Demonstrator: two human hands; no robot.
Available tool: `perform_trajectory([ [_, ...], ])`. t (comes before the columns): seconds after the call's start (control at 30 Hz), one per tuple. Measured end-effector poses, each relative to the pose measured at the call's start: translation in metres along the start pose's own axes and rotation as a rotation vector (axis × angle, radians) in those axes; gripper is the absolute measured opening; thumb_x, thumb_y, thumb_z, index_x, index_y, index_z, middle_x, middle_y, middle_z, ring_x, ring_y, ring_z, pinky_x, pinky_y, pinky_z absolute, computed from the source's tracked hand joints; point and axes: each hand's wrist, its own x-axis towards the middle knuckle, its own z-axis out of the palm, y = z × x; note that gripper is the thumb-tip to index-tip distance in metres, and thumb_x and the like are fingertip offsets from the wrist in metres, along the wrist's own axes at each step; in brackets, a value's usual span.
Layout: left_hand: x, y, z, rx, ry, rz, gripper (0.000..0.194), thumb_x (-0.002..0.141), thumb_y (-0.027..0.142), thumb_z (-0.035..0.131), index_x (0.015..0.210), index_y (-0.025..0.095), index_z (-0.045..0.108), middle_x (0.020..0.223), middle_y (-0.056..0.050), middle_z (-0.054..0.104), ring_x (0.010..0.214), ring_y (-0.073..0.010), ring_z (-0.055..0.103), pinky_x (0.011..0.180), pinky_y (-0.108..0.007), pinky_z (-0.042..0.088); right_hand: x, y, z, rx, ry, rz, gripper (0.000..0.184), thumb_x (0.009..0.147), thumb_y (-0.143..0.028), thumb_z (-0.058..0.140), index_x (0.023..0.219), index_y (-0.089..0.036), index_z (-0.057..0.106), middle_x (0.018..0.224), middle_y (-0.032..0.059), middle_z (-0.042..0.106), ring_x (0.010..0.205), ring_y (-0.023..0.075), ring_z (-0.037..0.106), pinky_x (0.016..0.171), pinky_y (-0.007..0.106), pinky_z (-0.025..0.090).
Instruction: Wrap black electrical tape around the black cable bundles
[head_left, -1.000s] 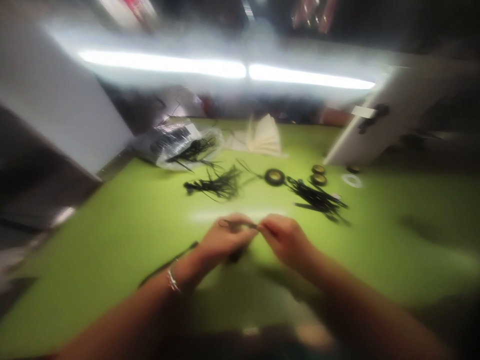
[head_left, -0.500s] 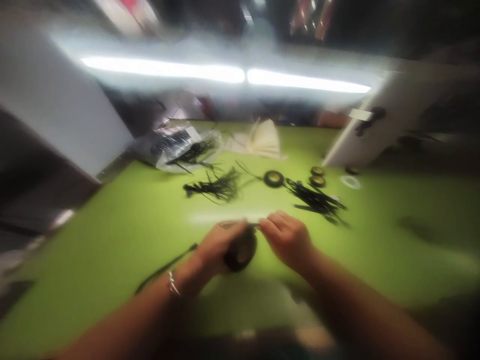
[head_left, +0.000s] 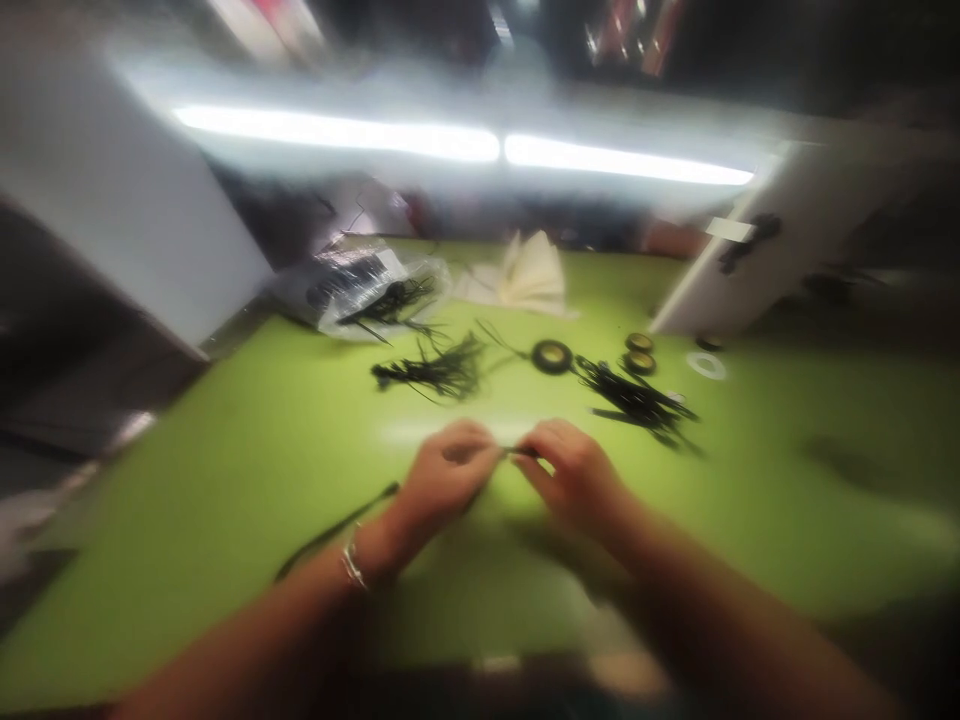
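L hand point(head_left: 448, 472), R hand point(head_left: 576, 468) pinch 1 blk cord point(head_left: 516, 451), prob.

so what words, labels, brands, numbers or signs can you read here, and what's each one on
No text can be read.
White rectangular patch on the clear plastic bag: too blurred.
White rectangular tag on the upright white panel: too blurred.
Round black rolls with yellow centres: nothing legible.
Thin black strip between left hand and right hand: nothing legible.
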Motion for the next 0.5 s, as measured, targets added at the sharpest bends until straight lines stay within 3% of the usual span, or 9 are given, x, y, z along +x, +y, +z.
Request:
perform_trajectory([
  [0.13, -0.001, -0.006, 0.003, 0.098, -0.041, 0.168, 0.014, 0.081, 0.025, 0.062, 0.077, 0.017, 0.074, 0.082, -0.007, 0.062, 0.074, -0.0158, 0.056, 0.068, -0.027, 0.045, -0.001, 0.002, 0.001, 0.214, -0.228, 0.144, 0.022, 0.093, -0.025, 0.047, 0.073, -0.019, 0.055, 0.067, -0.0017, 0.059, 0.060, 0.0111, 0.050, 0.057, 0.022, 0.037],
  [0.23, -0.001, -0.004, 0.002, 0.055, -0.054, 0.164, 0.014, 0.081, 0.026, 0.062, 0.077, 0.017, 0.073, 0.083, -0.007, 0.062, 0.075, -0.0160, 0.057, 0.068, -0.027, 0.045, 0.000, 0.005, -0.001, 0.313, -0.242, 0.135, 0.020, 0.090, -0.022, 0.051, 0.072, -0.019, 0.057, 0.066, -0.0021, 0.060, 0.061, 0.0105, 0.051, 0.058, 0.022, 0.038],
  [0.3, 0.000, 0.000, 0.002, -0.035, -0.078, 0.102, 0.014, 0.079, 0.029, 0.065, 0.077, 0.016, 0.072, 0.086, -0.008, 0.064, 0.075, -0.0166, 0.058, 0.067, -0.027, 0.046, 0.001, 0.006, -0.004, 0.346, -0.181, 0.134, 0.017, 0.090, -0.022, 0.053, 0.074, -0.019, 0.060, 0.067, -0.0019, 0.060, 0.061, 0.0105, 0.052, 0.060, 0.022, 0.040],
  [0.37, 0.001, 0.004, 0.001, -0.136, -0.125, -0.043, 0.017, 0.075, 0.032, 0.069, 0.081, 0.016, 0.071, 0.077, -0.006, 0.065, 0.067, -0.0152, 0.058, 0.061, -0.027, 0.045, 0.001, 0.004, -0.006, 0.332, -0.104, 0.150, 0.017, 0.089, -0.021, 0.054, 0.074, -0.019, 0.062, 0.065, -0.0017, 0.061, 0.060, 0.0104, 0.052, 0.059, 0.022, 0.040],
  [0.5, 0.001, 0.004, 0.001, -0.286, -0.171, -0.330, 0.026, 0.069, 0.034, 0.074, 0.086, 0.015, 0.070, 0.063, -0.001, 0.062, 0.057, -0.0128, 0.054, 0.055, -0.024, 0.042, -0.002, -0.001, -0.004, 0.112, 0.033, 0.059, 0.015, 0.087, -0.015, 0.053, 0.078, -0.019, 0.065, 0.065, 0.0004, 0.061, 0.061, 0.0118, 0.052, 0.059, 0.023, 0.039],
])
